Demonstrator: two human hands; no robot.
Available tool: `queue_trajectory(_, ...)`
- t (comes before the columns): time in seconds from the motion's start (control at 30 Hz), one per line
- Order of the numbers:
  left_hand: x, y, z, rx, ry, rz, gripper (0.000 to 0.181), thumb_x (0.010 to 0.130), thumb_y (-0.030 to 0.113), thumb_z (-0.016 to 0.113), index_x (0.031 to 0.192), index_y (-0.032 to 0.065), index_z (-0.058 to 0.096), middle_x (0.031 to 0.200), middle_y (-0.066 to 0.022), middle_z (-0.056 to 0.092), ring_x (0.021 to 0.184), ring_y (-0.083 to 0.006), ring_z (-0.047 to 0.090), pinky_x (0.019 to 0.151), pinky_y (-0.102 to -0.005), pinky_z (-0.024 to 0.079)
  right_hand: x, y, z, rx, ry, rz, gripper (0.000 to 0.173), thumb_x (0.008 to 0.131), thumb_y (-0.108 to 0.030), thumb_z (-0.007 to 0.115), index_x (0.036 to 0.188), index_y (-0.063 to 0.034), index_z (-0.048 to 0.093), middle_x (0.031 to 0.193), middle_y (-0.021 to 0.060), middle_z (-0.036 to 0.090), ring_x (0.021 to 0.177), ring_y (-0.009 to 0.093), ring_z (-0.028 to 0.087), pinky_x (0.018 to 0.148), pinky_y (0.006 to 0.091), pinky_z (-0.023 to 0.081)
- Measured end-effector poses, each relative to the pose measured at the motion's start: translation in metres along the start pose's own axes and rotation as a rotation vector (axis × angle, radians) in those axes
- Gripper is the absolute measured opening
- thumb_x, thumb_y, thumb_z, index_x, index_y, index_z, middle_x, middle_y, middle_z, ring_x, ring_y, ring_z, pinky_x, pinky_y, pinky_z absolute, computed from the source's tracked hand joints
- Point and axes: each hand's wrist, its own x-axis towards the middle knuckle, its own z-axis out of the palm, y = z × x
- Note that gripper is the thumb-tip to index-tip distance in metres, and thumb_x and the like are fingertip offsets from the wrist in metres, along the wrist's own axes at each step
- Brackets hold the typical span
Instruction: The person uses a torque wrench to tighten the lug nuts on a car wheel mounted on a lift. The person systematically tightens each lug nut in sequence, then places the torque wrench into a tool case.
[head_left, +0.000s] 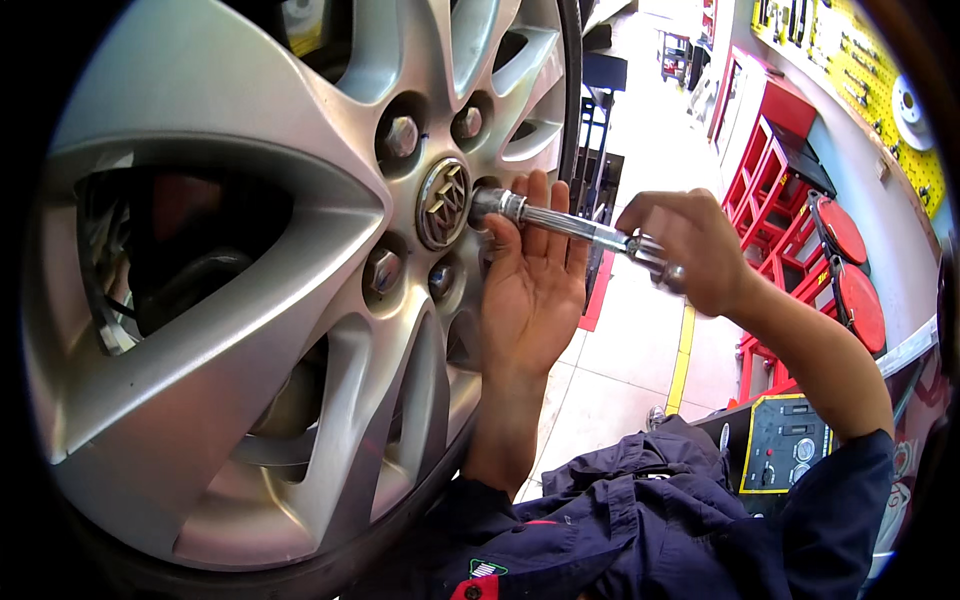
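A silver alloy car wheel (300, 247) fills the left side, with a Buick centre cap (442, 204) and hex lug nuts (401, 136) in recesses around it. A chrome socket (491, 206) sits at the recess right of the cap, on a steel extension bar (570, 227) that runs out to a wrench head (652, 259). My left hand (534, 292) is palm up under the socket end, its thumb on the near side and its fingers behind, supporting the tool without closing round it. Blurred by motion, my right hand (694, 247) is curled at the wrench's outer end.
Beyond the tyre stands a dark metal stand (600, 97) with a red base. Red metal frames with round red pads (840, 229) line the right wall, below a yellow tool pegboard (862, 67). A control panel with gauges (787, 442) is by my right elbow.
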Motion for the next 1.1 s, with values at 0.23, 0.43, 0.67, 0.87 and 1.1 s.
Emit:
queue_trajectory(0.23, 0.004, 0.000, -0.018, -0.036, -0.018, 0.013, 0.030, 0.091, 0.030, 0.058, 0.116, 0.0142, 0.064, 0.129, -0.0006, 0.060, 0.132, -0.0156, 0.044, 0.114, -0.0396, 0.024, 0.000, 0.002, -0.004, -0.461, -0.051, -0.138, 0.017, 0.076, -0.018, 0.053, 0.080, -0.0017, 0.057, 0.057, 0.0080, 0.054, 0.045, 0.022, 0.049, 0.044, 0.0312, 0.039)
queue_trajectory(0.43, -0.005, -0.001, -0.011, 0.052, 0.009, 0.026, 0.035, 0.092, 0.030, 0.057, 0.121, 0.0123, 0.060, 0.132, -0.0025, 0.058, 0.131, -0.0157, 0.045, 0.112, -0.0372, 0.026, -0.012, 0.003, 0.012, 0.416, -0.019, 0.250, 0.025, 0.081, -0.029, 0.049, 0.081, -0.0044, 0.056, 0.053, 0.0000, 0.043, 0.042, 0.015, 0.040, 0.042, 0.0304, 0.031)
queue_trajectory(0.67, 0.000, -0.003, -0.010, -0.040, 0.185, 0.104, 0.036, 0.090, 0.025, 0.061, 0.123, 0.0113, 0.057, 0.131, -0.0060, 0.058, 0.126, -0.0155, 0.050, 0.107, -0.0347, 0.035, 0.000, 0.005, -0.008, -0.663, -0.099, -0.337, 0.023, 0.069, -0.022, 0.062, 0.083, -0.0044, 0.056, 0.060, 0.0063, 0.053, 0.050, 0.025, 0.055, 0.051, 0.0361, 0.045)
queue_trajectory(0.87, -0.003, 0.002, 0.001, 0.123, 0.025, 0.059, 0.038, 0.094, 0.031, 0.054, 0.127, 0.0124, 0.055, 0.133, -0.0009, 0.056, 0.133, -0.0150, 0.042, 0.111, -0.0369, 0.027, 0.005, -0.027, -0.003, -0.383, -0.185, -0.028, 0.031, 0.084, -0.025, 0.055, 0.074, 0.0029, 0.062, 0.055, 0.0159, 0.053, 0.051, 0.030, 0.056, 0.055, 0.0383, 0.047)
queue_trajectory(1.1, 0.002, 0.003, -0.010, -0.023, -0.110, -0.010, 0.032, 0.094, 0.029, 0.055, 0.122, 0.0134, 0.059, 0.132, 0.0015, 0.057, 0.131, -0.0158, 0.042, 0.111, -0.0379, 0.028, 0.008, -0.010, -0.012, 0.722, -0.204, 0.605, 0.048, 0.095, -0.037, 0.040, 0.090, 0.0047, 0.064, 0.061, 0.0115, 0.058, 0.039, 0.016, 0.048, 0.040, 0.0304, 0.041)
